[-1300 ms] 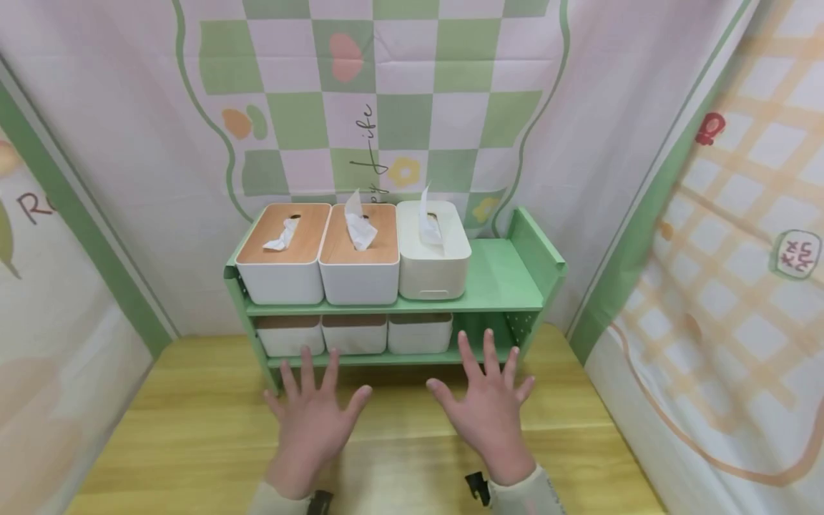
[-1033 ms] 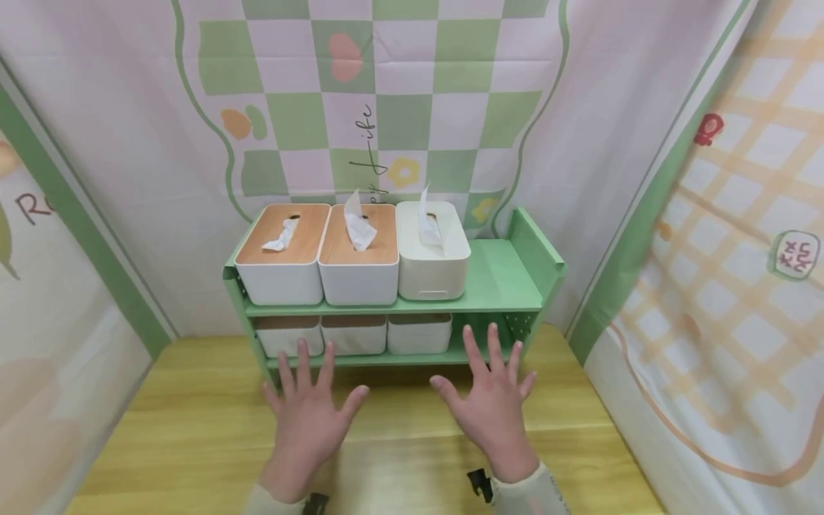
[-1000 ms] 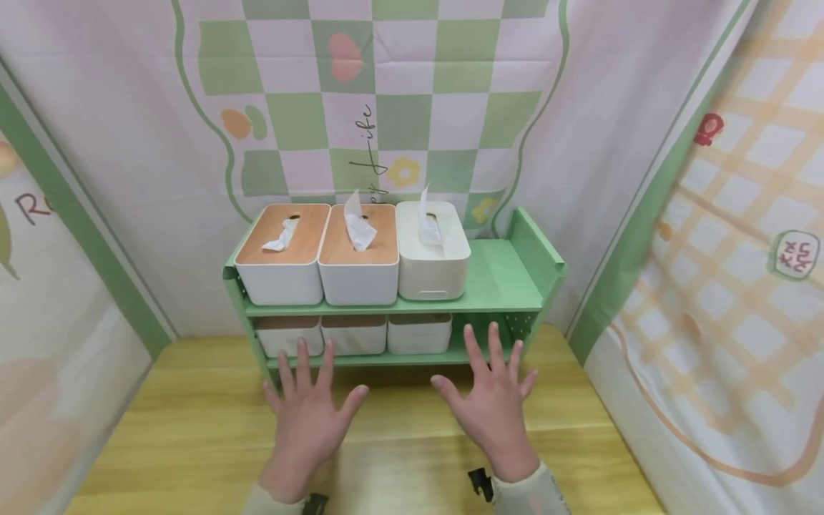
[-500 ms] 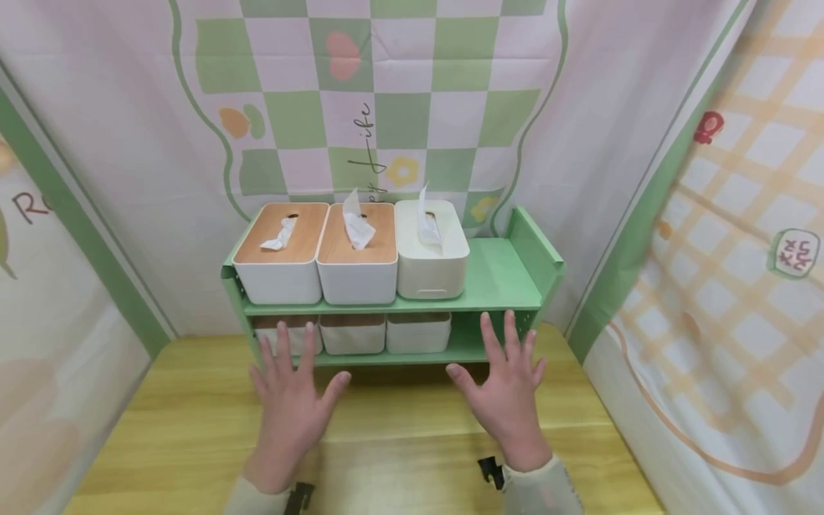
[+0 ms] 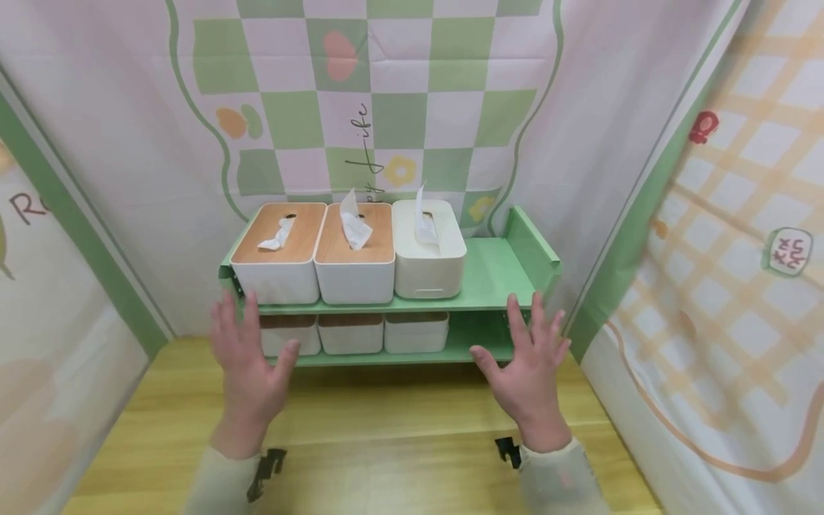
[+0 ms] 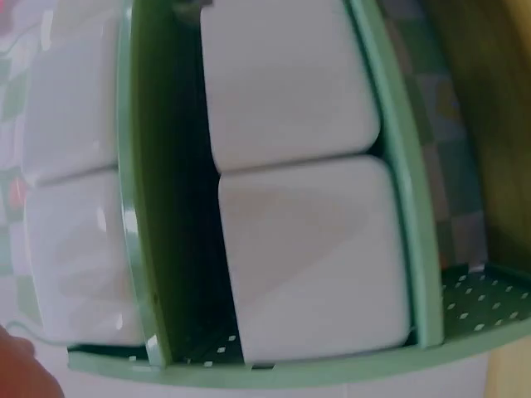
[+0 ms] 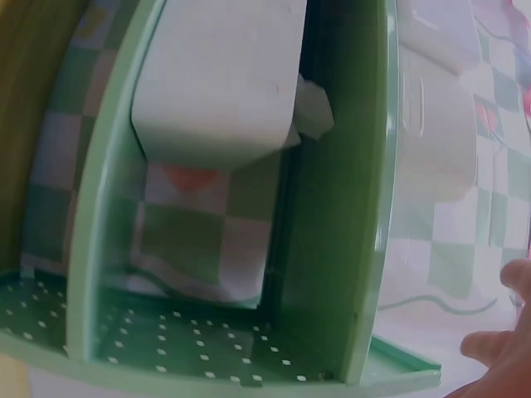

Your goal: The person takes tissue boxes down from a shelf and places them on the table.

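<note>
My left hand (image 5: pixel 247 372) is raised over the table before the left end of a green two-tier shelf (image 5: pixel 498 275), fingers extended and thumb out. My right hand (image 5: pixel 529 375) is at the shelf's right end, fingers spread. Neither holds anything. On the upper tier stand two white tissue boxes with wood-look lids, a left one (image 5: pixel 275 282) and a middle one (image 5: pixel 355 284), plus an off-white tissue box (image 5: pixel 429 275) at their right. Each has a tissue poking out. Below them sit three more boxes, including a right one (image 5: pixel 416 334) and a middle one (image 5: pixel 350 336).
The shelf stands on a wood-grain table (image 5: pixel 386 429) against a green checked curtain (image 5: pixel 399 114). Patterned cloth hangs along both sides. In the right wrist view, the perforated side panel (image 7: pixel 207 348) closes off the shelf's right end.
Both hands have moved apart and forward, the left toward the shelf's left end and the right toward its right end. The boxes have stayed in place.
</note>
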A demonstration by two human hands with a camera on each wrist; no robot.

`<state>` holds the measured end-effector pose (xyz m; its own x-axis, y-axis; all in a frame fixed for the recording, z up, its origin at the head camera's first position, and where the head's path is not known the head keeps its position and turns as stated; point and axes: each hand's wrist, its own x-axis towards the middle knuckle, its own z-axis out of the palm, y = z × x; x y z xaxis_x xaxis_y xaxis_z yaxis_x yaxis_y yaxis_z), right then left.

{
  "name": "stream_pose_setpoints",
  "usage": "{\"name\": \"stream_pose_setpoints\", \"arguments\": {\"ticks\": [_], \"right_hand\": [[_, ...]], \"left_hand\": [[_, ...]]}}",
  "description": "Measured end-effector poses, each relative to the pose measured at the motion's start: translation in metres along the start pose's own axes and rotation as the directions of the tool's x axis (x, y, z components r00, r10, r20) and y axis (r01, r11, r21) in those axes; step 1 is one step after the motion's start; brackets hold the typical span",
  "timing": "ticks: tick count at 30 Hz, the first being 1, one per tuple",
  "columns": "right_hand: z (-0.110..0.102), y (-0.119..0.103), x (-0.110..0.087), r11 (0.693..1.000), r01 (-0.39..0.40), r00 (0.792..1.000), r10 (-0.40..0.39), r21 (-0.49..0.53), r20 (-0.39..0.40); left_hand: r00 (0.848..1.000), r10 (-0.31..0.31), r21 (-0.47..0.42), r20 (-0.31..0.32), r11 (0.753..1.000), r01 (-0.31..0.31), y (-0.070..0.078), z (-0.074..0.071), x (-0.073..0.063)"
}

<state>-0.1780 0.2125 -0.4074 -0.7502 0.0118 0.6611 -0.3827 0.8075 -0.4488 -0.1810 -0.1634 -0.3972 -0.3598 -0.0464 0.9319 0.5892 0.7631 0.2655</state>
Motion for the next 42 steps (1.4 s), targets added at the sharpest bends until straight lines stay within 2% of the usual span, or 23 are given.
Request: {"name": "stream_pose_setpoints", "arguments": {"ticks": [3, 5, 7, 11, 13, 14, 17, 20, 22, 24, 27, 29, 30, 31, 32, 33, 36, 37, 39, 40, 41, 42], "right_hand": [[-0.002, 0.006, 0.009, 0.997, 0.077, 0.994, -0.075, 0.017, -0.083], [-0.002, 0.011, 0.016, 0.989, 0.145, 0.979, -0.140, 0.022, -0.151], [-0.003, 0.016, 0.025, 0.976, 0.214, 0.953, -0.202, 0.030, -0.227], [-0.005, 0.026, 0.044, 0.938, 0.336, 0.875, -0.281, 0.078, -0.393], [-0.007, 0.030, 0.053, 0.924, 0.364, 0.852, -0.281, 0.115, -0.441], [-0.008, 0.031, 0.057, 0.918, 0.372, 0.847, -0.275, 0.137, -0.454], [-0.011, 0.037, 0.066, 0.917, 0.355, 0.860, -0.244, 0.182, -0.447], [-0.011, 0.044, 0.073, 0.917, 0.347, 0.867, -0.233, 0.197, -0.441], [-0.009, 0.050, 0.076, 0.913, 0.348, 0.868, -0.226, 0.215, -0.443], [-0.007, 0.056, 0.078, 0.909, 0.336, 0.880, -0.210, 0.246, -0.427], [-0.004, 0.062, 0.081, 0.881, 0.287, 0.921, -0.147, 0.375, -0.360], [-0.003, 0.064, 0.083, 0.848, 0.236, 0.951, -0.101, 0.474, -0.292], [-0.003, 0.065, 0.084, 0.832, 0.213, 0.961, -0.082, 0.513, -0.265], [-0.003, 0.065, 0.085, 0.817, 0.194, 0.968, -0.069, 0.544, -0.241], [-0.002, 0.066, 0.086, 0.810, 0.176, 0.973, -0.058, 0.560, -0.223], [-0.002, 0.066, 0.087, 0.791, 0.159, 0.978, -0.044, 0.591, -0.204], [-0.002, 0.069, 0.090, 0.745, 0.127, 0.982, -0.003, 0.655, -0.187], [-0.001, 0.071, 0.090, 0.730, 0.120, 0.982, 0.010, 0.673, -0.186], [-0.001, 0.073, 0.092, 0.702, 0.102, 0.983, 0.037, 0.705, -0.179], [-0.001, 0.075, 0.093, 0.704, 0.099, 0.983, 0.040, 0.704, -0.179], [-0.001, 0.076, 0.093, 0.705, 0.087, 0.984, 0.049, 0.704, -0.170], [-0.001, 0.077, 0.094, 0.721, 0.076, 0.985, 0.052, 0.688, -0.163]], "left_hand": [[0.999, -0.007, -0.046, -0.041, 0.999, 0.005, -0.008, -0.006, 0.009], [0.996, -0.006, -0.084, -0.084, 0.996, -0.001, -0.013, -0.008, 0.015], [0.992, -0.013, -0.112, -0.126, 0.994, -0.001, -0.017, -0.010, 0.020], [0.983, -0.044, -0.135, -0.179, 0.991, 0.020, -0.027, -0.014, 0.031], [0.982, -0.071, -0.146, -0.175, 0.988, 0.046, -0.034, -0.015, 0.036], [0.983, -0.089, -0.150, -0.163, 0.987, 0.064, -0.038, -0.016, 0.038], [0.981, -0.169, -0.188, -0.096, 0.971, 0.149, -0.048, -0.019, 0.043], [0.967, -0.253, -0.271, -0.014, 0.932, 0.240, -0.053, -0.019, 0.046], [0.953, -0.302, -0.348, 0.035, 0.890, 0.295, -0.055, -0.018, 0.048], [0.932, -0.354, -0.414, 0.082, 0.838, 0.355, -0.055, -0.018, 0.050], [0.892, -0.425, -0.483, 0.152, 0.756, 0.442, -0.056, -0.018, 0.051], [0.865, -0.464, -0.496, 0.191, 0.715, 0.493, -0.057, -0.018, 0.052], [0.856, -0.475, -0.515, 0.206, 0.691, 0.507, -0.058, -0.019, 0.052], [0.851, -0.477, -0.519, 0.220, 0.682, 0.516, -0.059, -0.019, 0.053], [0.846, -0.478, -0.508, 0.234, 0.682, 0.526, -0.060, -0.019, 0.053], [0.849, -0.471, -0.522, 0.241, 0.675, 0.523, -0.062, -0.019, 0.054], [0.848, -0.448, -0.493, 0.284, 0.690, 0.530, -0.067, -0.017, 0.054], [0.847, -0.441, -0.462, 0.299, 0.709, 0.532, -0.069, -0.017, 0.054], [0.843, -0.433, -0.448, 0.318, 0.716, 0.536, -0.072, -0.015, 0.054], [0.837, -0.437, -0.415, 0.329, 0.729, 0.544, -0.074, -0.015, 0.053], [0.830, -0.444, -0.397, 0.338, 0.732, 0.554, -0.075, -0.015, 0.054], [0.825, -0.450, -0.384, 0.342, 0.734, 0.560, -0.077, -0.014, 0.054]]}}
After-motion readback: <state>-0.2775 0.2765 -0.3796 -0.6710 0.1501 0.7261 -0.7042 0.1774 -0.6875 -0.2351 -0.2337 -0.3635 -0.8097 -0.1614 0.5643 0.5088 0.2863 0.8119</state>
